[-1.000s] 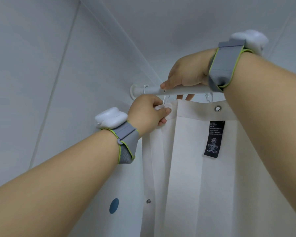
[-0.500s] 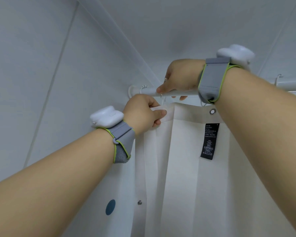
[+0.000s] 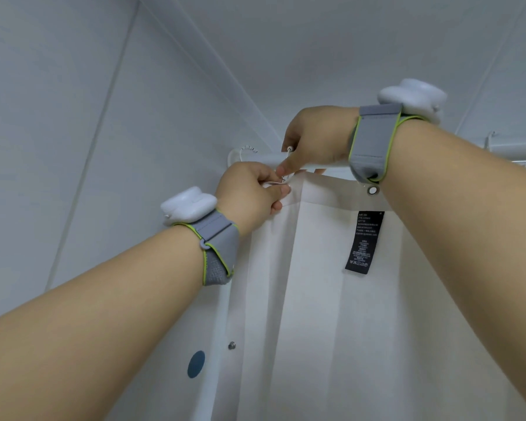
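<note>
Two hands meet below the curtain rod (image 3: 264, 158). The left hand (image 3: 249, 192) pinches the shower curtain (image 3: 316, 299) at its top corner, and the right hand (image 3: 316, 138) curls round what seems a small hook (image 3: 283, 178). Keeping that corner taut and level should ease threading. One free grommet (image 3: 372, 190) and one black label (image 3: 364, 241) show.

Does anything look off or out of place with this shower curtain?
Only the unfinished hanging: the visible grommet shows no hook through it, and the left hand pinches the curtain by its corner below the rod. No tears or stains visible.
</note>
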A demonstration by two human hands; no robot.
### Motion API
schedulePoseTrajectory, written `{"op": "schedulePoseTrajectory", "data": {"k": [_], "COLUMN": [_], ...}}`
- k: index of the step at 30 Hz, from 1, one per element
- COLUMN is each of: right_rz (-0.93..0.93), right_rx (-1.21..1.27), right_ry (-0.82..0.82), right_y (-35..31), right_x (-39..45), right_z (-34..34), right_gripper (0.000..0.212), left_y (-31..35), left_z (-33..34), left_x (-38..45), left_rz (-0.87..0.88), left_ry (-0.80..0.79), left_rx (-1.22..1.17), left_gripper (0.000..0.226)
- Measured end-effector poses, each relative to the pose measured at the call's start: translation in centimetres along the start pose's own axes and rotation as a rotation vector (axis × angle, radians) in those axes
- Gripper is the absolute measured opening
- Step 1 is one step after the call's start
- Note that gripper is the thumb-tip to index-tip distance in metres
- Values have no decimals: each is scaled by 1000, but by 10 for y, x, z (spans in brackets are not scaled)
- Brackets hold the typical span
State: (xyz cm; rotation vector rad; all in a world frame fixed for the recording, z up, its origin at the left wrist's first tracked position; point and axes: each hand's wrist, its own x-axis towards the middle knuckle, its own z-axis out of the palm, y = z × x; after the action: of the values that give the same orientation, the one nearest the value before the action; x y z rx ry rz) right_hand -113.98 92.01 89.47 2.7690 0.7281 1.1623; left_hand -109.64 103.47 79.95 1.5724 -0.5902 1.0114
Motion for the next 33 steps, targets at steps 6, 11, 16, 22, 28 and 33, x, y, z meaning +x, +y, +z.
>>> {"op": "schedulePoseTrajectory", "data": {"k": [6,11,16,22,28,33], "right_rz": [-2,20,35,-11,-26,-34], "right_rx": [8,-9,41,33,2,14], "right_ry": [31,116,99,61,53,68], "right_y": [1,1,-3,-2,-6,-5], "right_x": [0,0,-3,-7,-5,-1], "right_z": [4,5,2,-2,-2,-1], "right_gripper": [37,46,46,42,46,43], "left_y": [2,1,1,2,4,3], "left_z": [-1,-1,-2,-5,-6,-7], "left_x": [2,3,2,3,4,5], "left_rz": [-127,-127,-107,-119,-7,75], "left_ry": [-12,-47,-19,0,67,144], "left_rx": [-56,-55,-53,-74,15,73], "left_gripper": [14,5,19,4,14,19]}}
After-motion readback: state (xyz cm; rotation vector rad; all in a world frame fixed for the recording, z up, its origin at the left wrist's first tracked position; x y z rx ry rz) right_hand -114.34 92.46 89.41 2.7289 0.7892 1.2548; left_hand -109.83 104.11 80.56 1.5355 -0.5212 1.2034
